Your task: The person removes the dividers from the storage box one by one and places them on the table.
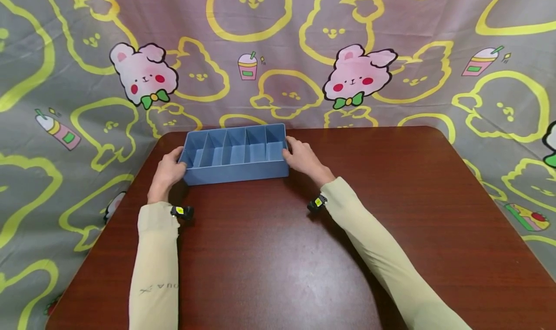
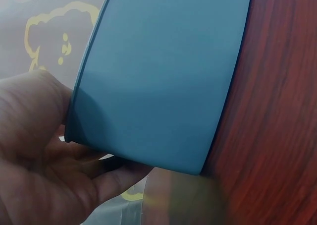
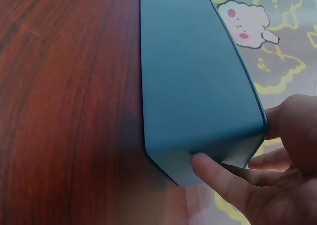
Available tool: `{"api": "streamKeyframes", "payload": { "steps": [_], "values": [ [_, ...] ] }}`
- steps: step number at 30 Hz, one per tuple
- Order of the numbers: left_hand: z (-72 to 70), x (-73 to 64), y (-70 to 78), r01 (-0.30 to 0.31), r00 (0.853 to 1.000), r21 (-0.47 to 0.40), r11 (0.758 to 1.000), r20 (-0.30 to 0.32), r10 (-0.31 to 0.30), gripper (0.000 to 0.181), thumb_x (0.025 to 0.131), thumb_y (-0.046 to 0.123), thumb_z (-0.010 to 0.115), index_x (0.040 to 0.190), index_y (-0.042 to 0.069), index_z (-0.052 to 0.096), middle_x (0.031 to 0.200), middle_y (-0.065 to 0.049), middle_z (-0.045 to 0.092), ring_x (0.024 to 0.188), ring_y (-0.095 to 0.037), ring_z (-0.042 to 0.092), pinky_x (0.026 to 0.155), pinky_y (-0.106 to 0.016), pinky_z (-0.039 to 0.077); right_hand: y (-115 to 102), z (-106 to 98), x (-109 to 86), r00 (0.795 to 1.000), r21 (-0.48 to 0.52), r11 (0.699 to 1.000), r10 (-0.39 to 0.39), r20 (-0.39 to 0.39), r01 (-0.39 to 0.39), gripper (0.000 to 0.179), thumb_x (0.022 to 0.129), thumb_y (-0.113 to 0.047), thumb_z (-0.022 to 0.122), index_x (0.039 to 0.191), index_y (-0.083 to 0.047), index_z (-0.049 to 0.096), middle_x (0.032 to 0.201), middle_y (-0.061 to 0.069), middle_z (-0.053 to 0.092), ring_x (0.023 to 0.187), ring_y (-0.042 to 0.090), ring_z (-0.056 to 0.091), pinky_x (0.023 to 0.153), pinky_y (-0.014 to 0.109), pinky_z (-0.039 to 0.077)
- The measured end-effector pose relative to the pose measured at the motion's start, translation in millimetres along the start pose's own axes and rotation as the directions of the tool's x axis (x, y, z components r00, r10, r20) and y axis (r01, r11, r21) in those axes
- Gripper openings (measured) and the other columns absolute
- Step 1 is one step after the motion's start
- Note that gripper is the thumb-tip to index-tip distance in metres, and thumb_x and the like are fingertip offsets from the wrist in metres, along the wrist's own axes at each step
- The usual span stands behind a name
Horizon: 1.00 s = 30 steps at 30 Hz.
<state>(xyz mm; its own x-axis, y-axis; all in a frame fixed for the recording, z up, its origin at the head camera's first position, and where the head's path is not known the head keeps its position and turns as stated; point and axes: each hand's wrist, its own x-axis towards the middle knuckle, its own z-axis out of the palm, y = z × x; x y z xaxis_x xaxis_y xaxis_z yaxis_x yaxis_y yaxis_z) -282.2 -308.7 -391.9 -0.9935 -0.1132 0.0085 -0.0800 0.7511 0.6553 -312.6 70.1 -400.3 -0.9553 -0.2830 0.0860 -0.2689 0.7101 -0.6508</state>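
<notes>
A blue divided storage box [image 1: 236, 173] with several side-by-side compartments stands near the far left of the table, its open top facing up. My left hand [image 1: 168, 171] grips its left end, thumb over the rim and fingers against the end wall. At the opposite end my right hand [image 1: 304, 158] holds the box the same way. The long front wall [image 2: 158, 81] fills much of the left wrist view. In the right wrist view one fingertip [image 3: 200, 160] presses on the end wall. The compartments show no contents.
The box is on a dark reddish-brown wooden table [image 1: 260, 253] with rounded far corners. Behind the table's far edge hangs a grey cloth [image 1: 278, 35] printed with yellow outlines and pink rabbits, and it continues down both sides. Each wrist carries a small black camera [image 1: 182, 212].
</notes>
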Motion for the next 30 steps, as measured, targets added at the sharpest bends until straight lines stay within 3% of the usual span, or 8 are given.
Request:
{"api": "streamKeyframes", "payload": {
  "steps": [8,15,22,30],
  "values": [
    [2.4,-0.9,3.8,0.007,1.0,0.001,1.0,0.012,-0.007,0.059,0.094,0.005,0.037,0.152,0.002,0.03,0.152,-0.027,0.037,0.139,-0.044,0.037,0.114,-0.06,0.027,3.7,-2.8,-0.3,1.0,0.019,1.0,0.007,0.018,-0.007,0.06,0.1,-0.026,0.049,0.153,-0.004,0.031,0.138,0.017,0.055,0.093,0.024,0.062,0.086,0.039,0.049],
    [4.8,0.4,5.7,0.013,1.0,0.001,1.0,0.013,-0.013,0.058,0.095,0.005,0.037,0.152,0.005,0.031,0.152,-0.026,0.038,0.138,-0.043,0.038,0.113,-0.06,0.028,8.0,-4.7,0.9,0.999,0.046,0.999,0.019,0.035,-0.021,0.061,0.099,-0.023,0.049,0.154,-0.007,0.029,0.113,0.017,0.066,0.074,0.019,0.067,0.076,0.035,0.053],
    [6.5,1.3,8.7,0.016,1.0,-0.002,1.0,0.021,-0.016,0.058,0.096,0.005,0.035,0.153,0.004,0.029,0.152,-0.027,0.037,0.14,-0.043,0.036,0.113,-0.059,0.028,10.2,-7.4,2.1,0.997,0.079,0.996,0.033,0.07,-0.038,0.062,0.098,-0.019,0.049,0.155,-0.008,0.027,0.132,0.019,0.059,0.077,0.02,0.07,0.073,0.034,0.057],
    [6.9,-1.7,10.7,0.043,0.999,0.005,0.999,0.029,-0.043,0.058,0.097,0.007,0.035,0.154,0.001,0.024,0.155,-0.026,0.032,0.143,-0.043,0.033,0.115,-0.059,0.026,9.4,-6.8,2.9,0.993,0.086,0.993,0.07,0.1,-0.078,0.065,0.098,-0.018,0.048,0.156,-0.01,0.021,0.142,0.02,0.051,0.081,0.022,0.07,0.073,0.034,0.058]
  ]
}}
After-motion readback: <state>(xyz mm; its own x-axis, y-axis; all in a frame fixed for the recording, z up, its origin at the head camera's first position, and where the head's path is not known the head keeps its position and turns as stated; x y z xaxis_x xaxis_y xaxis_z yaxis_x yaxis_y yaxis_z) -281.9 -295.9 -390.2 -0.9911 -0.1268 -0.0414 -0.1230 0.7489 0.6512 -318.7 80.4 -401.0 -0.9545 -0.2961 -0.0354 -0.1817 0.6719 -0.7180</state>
